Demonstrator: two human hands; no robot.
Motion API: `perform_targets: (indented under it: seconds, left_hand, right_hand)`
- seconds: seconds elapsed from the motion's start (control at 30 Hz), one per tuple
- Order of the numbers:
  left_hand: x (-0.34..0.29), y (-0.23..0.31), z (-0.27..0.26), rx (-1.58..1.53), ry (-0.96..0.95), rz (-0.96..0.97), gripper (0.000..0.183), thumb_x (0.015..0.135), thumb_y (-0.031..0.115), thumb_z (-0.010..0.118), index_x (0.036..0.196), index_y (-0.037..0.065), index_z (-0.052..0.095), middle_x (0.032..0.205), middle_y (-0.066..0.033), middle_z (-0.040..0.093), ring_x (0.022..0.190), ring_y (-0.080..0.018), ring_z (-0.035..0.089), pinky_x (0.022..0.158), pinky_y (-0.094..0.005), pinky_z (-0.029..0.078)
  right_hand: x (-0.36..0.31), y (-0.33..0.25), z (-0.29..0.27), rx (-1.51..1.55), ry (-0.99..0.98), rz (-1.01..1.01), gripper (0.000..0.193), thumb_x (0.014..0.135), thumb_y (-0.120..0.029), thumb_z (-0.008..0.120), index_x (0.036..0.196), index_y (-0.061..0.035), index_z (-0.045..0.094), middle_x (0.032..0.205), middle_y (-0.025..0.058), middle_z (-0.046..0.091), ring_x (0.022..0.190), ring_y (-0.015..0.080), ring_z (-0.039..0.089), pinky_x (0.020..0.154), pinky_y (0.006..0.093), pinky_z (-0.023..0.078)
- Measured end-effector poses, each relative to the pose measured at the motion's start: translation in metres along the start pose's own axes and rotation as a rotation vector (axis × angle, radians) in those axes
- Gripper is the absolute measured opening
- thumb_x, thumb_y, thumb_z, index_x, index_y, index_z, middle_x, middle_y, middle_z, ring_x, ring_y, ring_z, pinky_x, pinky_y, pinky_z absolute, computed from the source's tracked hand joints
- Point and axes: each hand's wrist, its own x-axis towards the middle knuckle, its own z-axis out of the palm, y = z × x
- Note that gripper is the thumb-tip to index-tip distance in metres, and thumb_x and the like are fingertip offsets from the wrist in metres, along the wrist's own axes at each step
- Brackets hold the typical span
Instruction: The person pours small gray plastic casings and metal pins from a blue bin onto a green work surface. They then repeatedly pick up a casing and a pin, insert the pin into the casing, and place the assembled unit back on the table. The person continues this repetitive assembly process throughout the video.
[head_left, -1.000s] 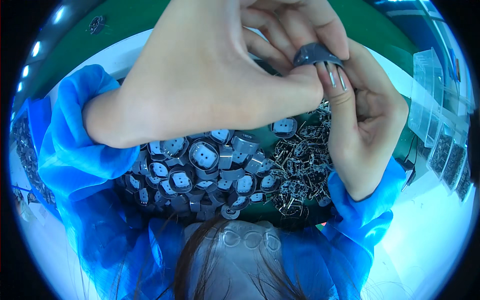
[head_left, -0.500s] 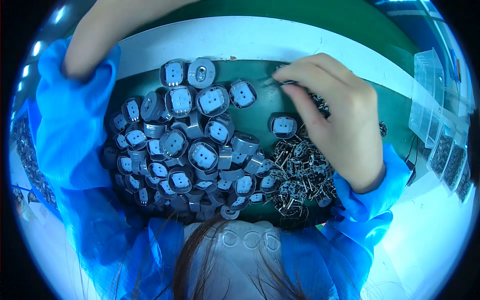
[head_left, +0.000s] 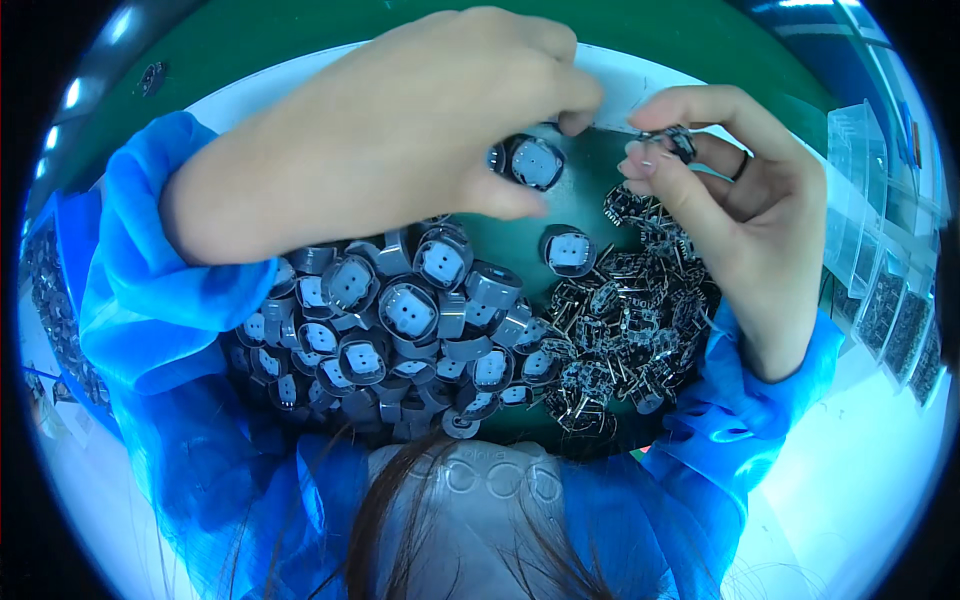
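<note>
My right hand (head_left: 745, 165) holds a small black circuit board (head_left: 680, 143) between thumb and fingertips. Below it spreads a heap of similar dark boards (head_left: 625, 300) with metal parts. My left hand (head_left: 490, 110) is stretched over the far side of a pile of round grey plastic housings (head_left: 408, 310), thumb and fingers apart and nothing visible between them. Under its fingers sits a housing with a pale inner face (head_left: 537, 163), with part of another beside it. One more housing (head_left: 568, 251) lies alone between the pile and the boards.
A white raised edge (head_left: 640, 75) curves along the far side of the green work surface (head_left: 500, 240). Beyond it, a dark piece (head_left: 152, 78) lies at far left. Clear plastic bins (head_left: 885, 310) with small parts stand at right; a blue bin (head_left: 80, 230) is at left.
My left hand has come in from the far left, over the housings. My right hand has moved right, turning so the board shows. A housing now sits under the left fingers.
</note>
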Motion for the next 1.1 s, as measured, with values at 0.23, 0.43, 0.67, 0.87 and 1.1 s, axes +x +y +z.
perform_targets:
  seconds: [0.23, 0.43, 0.67, 0.87, 1.1]
  left_hand:
    - [0.008, 0.013, -0.018, -0.199, 0.019, -0.067, 0.032, 0.079, 0.011, 0.079, 0.103, -0.001, 0.061, 0.1, -0.0136, 0.063, 0.086, -0.026, 0.067, 0.079, -0.0351, 0.058]
    - [0.004, 0.0, -0.027, -0.757, -0.074, -0.132, 0.028, 0.086, 0.007, 0.079, 0.105, -0.001, 0.06, 0.1, -0.0138, 0.066, 0.084, -0.019, 0.07, 0.078, -0.0314, 0.063]
    - [0.004, 0.003, -0.021, -0.696, 0.018, -0.11, 0.025, 0.086, 0.004, 0.079, 0.101, -0.003, 0.06, 0.098, -0.0146, 0.065, 0.081, -0.016, 0.07, 0.076, -0.0278, 0.063]
    - [0.002, -0.001, -0.016, -0.709, -0.015, -0.106, 0.024, 0.087, 0.005, 0.079, 0.101, -0.003, 0.061, 0.098, -0.0146, 0.065, 0.08, -0.0164, 0.07, 0.075, -0.0277, 0.063]
    - [-0.002, -0.006, -0.008, -0.739, 0.029, -0.059, 0.025, 0.09, 0.008, 0.077, 0.107, -0.001, 0.061, 0.101, -0.0163, 0.066, 0.086, -0.0187, 0.071, 0.083, -0.0324, 0.065]
  right_hand:
    - [0.001, 0.001, -0.002, -0.206, 0.102, -0.19, 0.015, 0.088, 0.004, 0.074, 0.103, 0.0035, 0.072, 0.105, 0.0103, 0.07, 0.099, 0.0158, 0.068, 0.088, 0.0269, 0.055]
    - [-0.003, 0.006, 0.003, -0.317, 0.29, -0.227, 0.016, 0.086, 0.003, 0.076, 0.101, 0.0023, 0.074, 0.114, 0.0146, 0.07, 0.1, 0.0176, 0.068, 0.085, 0.0277, 0.055]
    - [0.001, 0.026, 0.003, -0.365, 0.317, -0.6, 0.015, 0.083, 0.004, 0.078, 0.098, 0.003, 0.073, 0.107, 0.0143, 0.072, 0.1, 0.0191, 0.069, 0.086, 0.0316, 0.057]
    - [0.0, 0.014, 0.014, -0.455, 0.353, -0.511, 0.018, 0.081, 0.011, 0.077, 0.096, 0.0042, 0.072, 0.104, 0.0135, 0.072, 0.094, 0.018, 0.071, 0.084, 0.0298, 0.059]
    - [0.001, 0.015, 0.019, -0.505, 0.388, -0.584, 0.02, 0.078, 0.017, 0.074, 0.094, 0.0053, 0.07, 0.101, 0.0131, 0.071, 0.09, 0.0173, 0.071, 0.081, 0.0277, 0.062]
